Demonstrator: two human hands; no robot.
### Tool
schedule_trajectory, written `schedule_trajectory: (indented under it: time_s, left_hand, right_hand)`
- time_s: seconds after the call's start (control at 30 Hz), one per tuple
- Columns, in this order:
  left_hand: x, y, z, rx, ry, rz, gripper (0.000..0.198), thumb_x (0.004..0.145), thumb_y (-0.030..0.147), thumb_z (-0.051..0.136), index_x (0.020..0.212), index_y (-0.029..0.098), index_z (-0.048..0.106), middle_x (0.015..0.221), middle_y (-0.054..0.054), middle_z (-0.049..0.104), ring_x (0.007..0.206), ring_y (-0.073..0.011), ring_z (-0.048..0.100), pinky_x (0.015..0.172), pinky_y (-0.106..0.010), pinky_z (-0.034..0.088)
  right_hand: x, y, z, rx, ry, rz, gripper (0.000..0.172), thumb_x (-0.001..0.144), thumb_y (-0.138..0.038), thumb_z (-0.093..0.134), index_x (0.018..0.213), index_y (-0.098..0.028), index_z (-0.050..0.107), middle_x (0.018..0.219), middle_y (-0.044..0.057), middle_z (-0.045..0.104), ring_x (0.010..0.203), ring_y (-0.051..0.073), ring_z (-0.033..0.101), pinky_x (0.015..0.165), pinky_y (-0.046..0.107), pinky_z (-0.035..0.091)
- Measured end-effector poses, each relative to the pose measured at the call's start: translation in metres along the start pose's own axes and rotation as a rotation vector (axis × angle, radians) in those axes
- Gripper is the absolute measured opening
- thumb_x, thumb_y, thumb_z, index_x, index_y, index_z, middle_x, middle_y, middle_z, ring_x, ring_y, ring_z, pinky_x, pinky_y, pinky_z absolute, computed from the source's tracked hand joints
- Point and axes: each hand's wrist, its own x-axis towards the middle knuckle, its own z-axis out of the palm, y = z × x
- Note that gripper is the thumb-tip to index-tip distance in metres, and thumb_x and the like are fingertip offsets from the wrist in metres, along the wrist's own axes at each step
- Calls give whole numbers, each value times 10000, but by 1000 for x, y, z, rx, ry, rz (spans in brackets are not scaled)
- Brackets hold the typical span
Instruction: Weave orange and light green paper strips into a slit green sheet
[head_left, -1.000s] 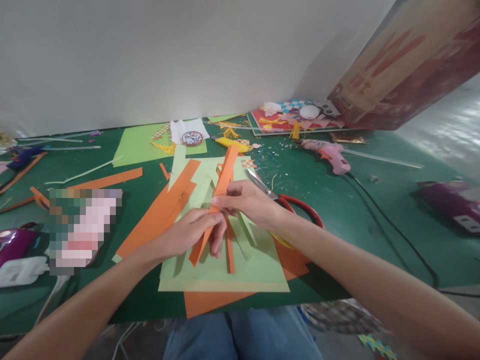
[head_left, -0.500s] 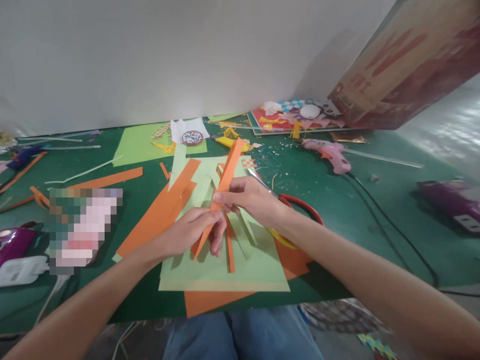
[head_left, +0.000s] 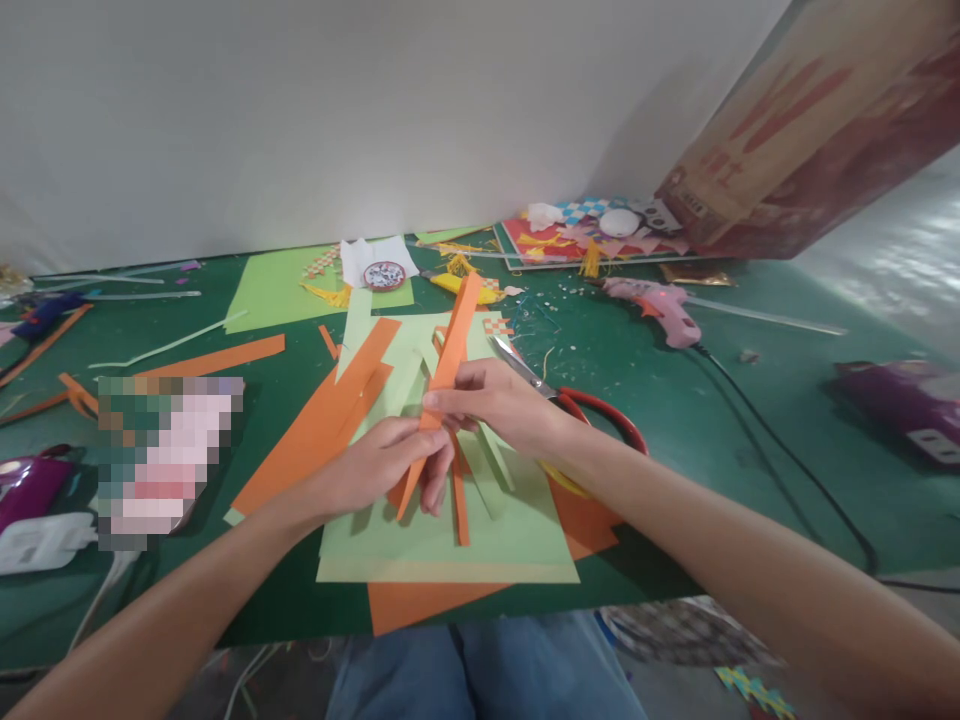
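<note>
Both of my hands pinch one long orange paper strip (head_left: 452,342) that stands tilted above a stack of light green paper (head_left: 480,530) and orange sheets (head_left: 315,430). My left hand (head_left: 390,465) grips its lower part, fingers curled around it. My right hand (head_left: 499,405) pinches it a little higher, at mid-length. The strip's upper end points away toward the wall. More cut green and orange strips lie under my hands. Red-handled scissors (head_left: 600,410) rest on the green table (head_left: 712,420) just behind my right wrist.
A pink glue gun (head_left: 660,310) with a black cord lies at the right rear. A purple device (head_left: 900,400) sits far right, another purple one (head_left: 30,485) far left. Craft scraps, a round tin (head_left: 385,275) and a large tilted box (head_left: 817,130) line the back.
The strip's top end swung slightly right and back, and its lower end slid up a little through my left hand. Both hands stayed almost in place.
</note>
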Motion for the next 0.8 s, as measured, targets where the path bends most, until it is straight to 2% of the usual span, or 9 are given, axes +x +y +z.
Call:
schedule_trajectory:
  time_s: [0.33,0.57,0.8]
  left_hand:
    - [1,2,2,-54,2,-51,387,936,247,289,621,160,497,514,8,568,553,-120,574,594,-244,437]
    - [2,-2,1,-68,-12,-4,385,942,240,280,639,157,502,528,12,576,568,-112,583,620,-237,442]
    - [1,0,1,-54,1,1,378,950,270,300,649,162,501,531,20,573,558,-104,572,619,-236,430]
  right_hand:
    - [1,0,-1,11,27,-35,397,661,-335,703,431,-173,422,415,-36,478,406,50,384,438,239,286]
    - [0,0,-1,-22,-94,-15,259,654,-337,703,557,-129,584,494,-20,522,448,60,413,438,232,287]
    - [1,2,-4,-36,-34,-55,303,671,-374,689,531,-144,552,481,-24,495,439,63,394,439,242,286]
